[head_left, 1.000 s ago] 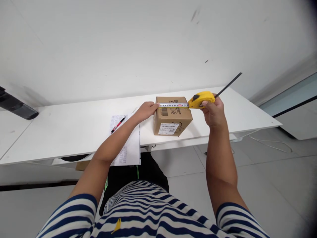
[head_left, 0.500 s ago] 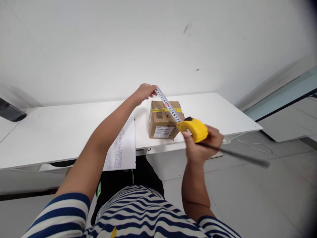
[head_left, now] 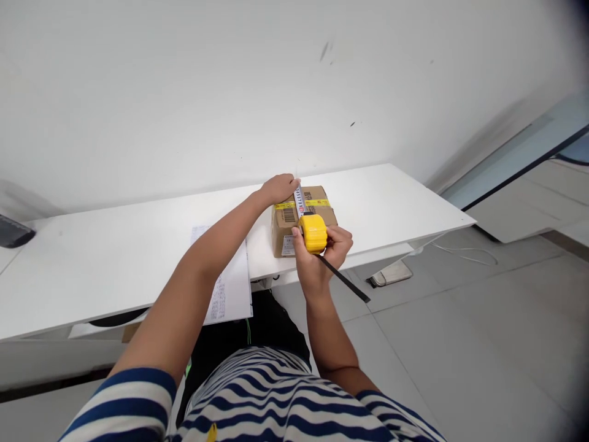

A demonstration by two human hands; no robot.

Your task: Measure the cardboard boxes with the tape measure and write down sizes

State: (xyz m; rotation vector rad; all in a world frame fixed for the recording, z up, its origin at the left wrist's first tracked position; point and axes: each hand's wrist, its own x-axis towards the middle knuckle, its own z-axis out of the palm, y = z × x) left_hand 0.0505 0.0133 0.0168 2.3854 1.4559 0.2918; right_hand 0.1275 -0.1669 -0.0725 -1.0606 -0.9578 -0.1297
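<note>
A brown cardboard box [head_left: 280, 228] with yellow tape and white labels stands on the white table. My right hand [head_left: 319, 261] is wrapped round a yellow tape measure [head_left: 313, 233], held over the box's near edge; a black strap hangs from it. The pulled-out metal blade [head_left: 299, 199] runs across the box top, away from me. At the far edge of the box, my left hand [head_left: 280, 187] is closed on the blade's end, fingers pressed together.
Printed paper sheets [head_left: 234, 285] lie left of the box and hang over the front edge of the table [head_left: 115, 258]. A black object [head_left: 15, 233] sits at the far left. The white wall rises behind. On the floor at right are a pale flat object [head_left: 391, 274] and a white cable [head_left: 464, 255].
The tape measure has come down and left, from the box's right side to its near edge. My left hand has lowered to the box top, and the blade now lies across it.
</note>
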